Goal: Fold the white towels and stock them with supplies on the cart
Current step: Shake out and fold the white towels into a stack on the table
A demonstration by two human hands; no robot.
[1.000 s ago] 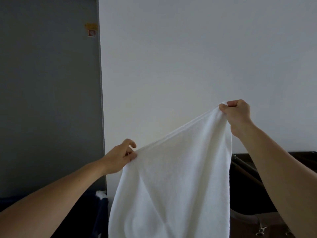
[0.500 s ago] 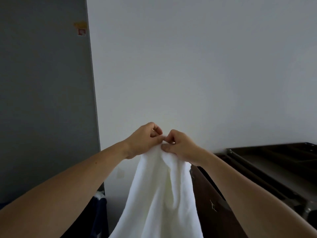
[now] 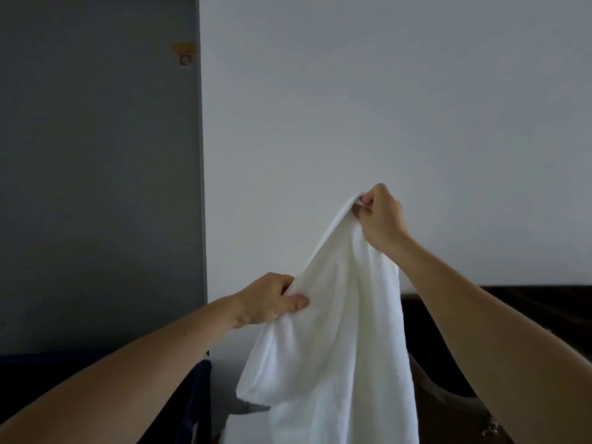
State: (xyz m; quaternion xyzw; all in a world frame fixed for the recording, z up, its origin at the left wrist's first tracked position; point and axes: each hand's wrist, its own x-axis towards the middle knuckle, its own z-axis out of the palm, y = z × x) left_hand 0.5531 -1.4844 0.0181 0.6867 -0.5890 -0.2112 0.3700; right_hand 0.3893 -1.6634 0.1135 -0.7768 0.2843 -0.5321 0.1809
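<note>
One white towel (image 3: 336,331) is hanging in mid-air at the centre of the view. Its long axis is running almost upright, from a peak at 1 o'clock down to 6 o'clock, where it is passing out of the frame.

The right hand (image 3: 381,216) is pinching that peak, with its fingers curled round bunched cloth. The left hand (image 3: 269,299), lower and at the towel's 9 o'clock, is gripping the left edge with the thumb pressing on the front. Between the two hands the top edge is sloping down from 1 o'clock toward 8 o'clock. Below the left hand a loose fold is bulging out, rounded at 7 o'clock.

The towel is hanging free in front of one pale wall (image 3: 384,91).

- **3 o'clock:** one dark cart (image 3: 538,302) is sitting behind the right forearm, close to the towel's right edge. Whether they are touching I cannot tell.
- **7 o'clock:** one dark blue cloth (image 3: 200,389) is hanging just beside the fold.
- **10 o'clock:** one grey panel (image 3: 96,155) is carrying a single small sticker (image 3: 185,56).
</note>
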